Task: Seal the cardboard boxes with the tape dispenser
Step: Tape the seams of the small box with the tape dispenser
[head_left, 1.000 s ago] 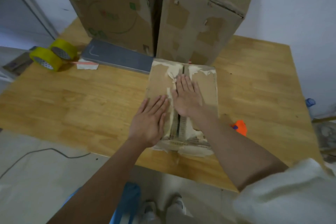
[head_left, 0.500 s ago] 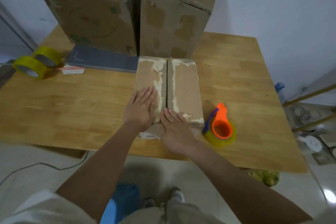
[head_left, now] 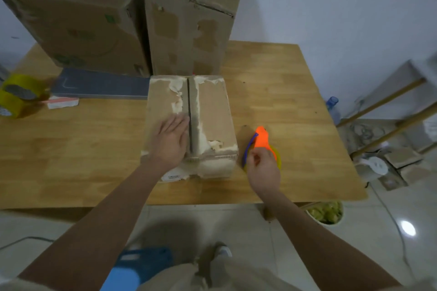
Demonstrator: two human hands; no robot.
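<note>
Right hand (head_left: 264, 168) fingers are curled round the orange tape dispenser (head_left: 262, 140), which is held on the worktop (head_left: 71, 149) just right of the small cardboard box (head_left: 210, 113). Left hand (head_left: 170, 140) is laid flat, fingers straight, on the box's left flap, touching the open seam (head_left: 192, 116). The seam's long axis is seen running away from the person, left of the dispenser; the right hand is judged nearer for taping.

Head-worn view, steeply down, close over table (head_left: 71, 153)
</note>
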